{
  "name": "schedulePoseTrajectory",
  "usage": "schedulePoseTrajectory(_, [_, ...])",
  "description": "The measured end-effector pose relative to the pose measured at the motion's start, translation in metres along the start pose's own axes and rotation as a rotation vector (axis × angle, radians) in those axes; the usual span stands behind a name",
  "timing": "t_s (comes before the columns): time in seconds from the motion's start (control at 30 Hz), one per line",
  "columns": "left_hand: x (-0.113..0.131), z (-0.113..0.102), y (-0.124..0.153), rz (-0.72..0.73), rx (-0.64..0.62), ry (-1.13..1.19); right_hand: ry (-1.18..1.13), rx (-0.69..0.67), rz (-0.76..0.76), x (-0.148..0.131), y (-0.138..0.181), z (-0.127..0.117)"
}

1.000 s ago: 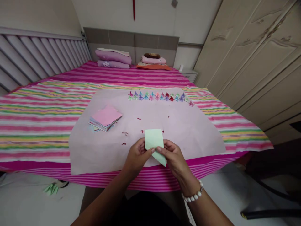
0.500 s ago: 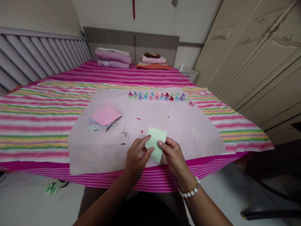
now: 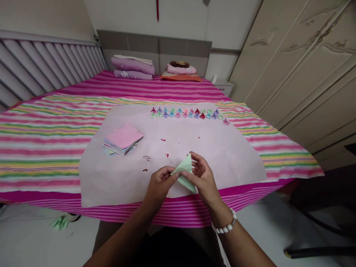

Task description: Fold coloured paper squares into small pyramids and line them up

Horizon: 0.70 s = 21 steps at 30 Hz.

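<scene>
A pale green sheet of paper (image 3: 185, 168), folded into a triangle, is held between both hands above the near part of a large pale sheet (image 3: 108, 185). My left hand (image 3: 160, 183) pinches its left corner between thumb and fingers. My right hand (image 3: 201, 176) grips it from the right, thumb pressed on the front and fingers behind the upper edge. A bracelet of white beads circles the right wrist. Left of the hands lies a stack of coloured paper squares (image 3: 125, 138), pink on top.
Small folded paper pieces (image 3: 178, 115) in several colours form two rows toward the back. Dark red scraps (image 3: 145, 170) lie scattered near my left hand. Folded bedding (image 3: 133, 68) sits by the headboard. A crumpled green paper (image 3: 59, 223) is on the floor.
The green paper has gone from a mostly flat square to a folded triangle. My right thumb has moved left across it, and the right fingers have come up behind its top.
</scene>
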<state>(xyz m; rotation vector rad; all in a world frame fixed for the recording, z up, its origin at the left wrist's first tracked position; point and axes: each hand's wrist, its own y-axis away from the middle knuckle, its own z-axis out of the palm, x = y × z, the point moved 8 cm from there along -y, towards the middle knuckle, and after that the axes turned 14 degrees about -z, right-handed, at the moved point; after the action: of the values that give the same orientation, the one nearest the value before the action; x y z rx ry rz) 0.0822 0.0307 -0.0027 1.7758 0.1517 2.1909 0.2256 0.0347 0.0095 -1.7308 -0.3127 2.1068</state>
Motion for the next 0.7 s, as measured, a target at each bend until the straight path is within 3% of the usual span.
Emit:
schedulePoseTrajectory(0.2, [-0.014,0.001,-0.006,-0.107,-0.053,-0.012,-0.072,-0.012,0.236,0.012,0.006,0.008])
schedulePoseTrajectory(0.4, [-0.021,-0.006,-0.011,-0.122,-0.027,-0.063,-0.004,0.066,0.142,-0.002,-0.005,-0.002])
schedulePoseTrajectory(0.57, [-0.028,0.001,-0.010,-0.194,-0.153,0.179,-0.188,-0.007,0.217,-0.004,0.002,0.010])
schedulePoseTrajectory(0.7, [-0.029,0.010,-0.008,-0.233,-0.254,0.280,-0.204,-0.080,0.258,-0.005,0.009,0.016])
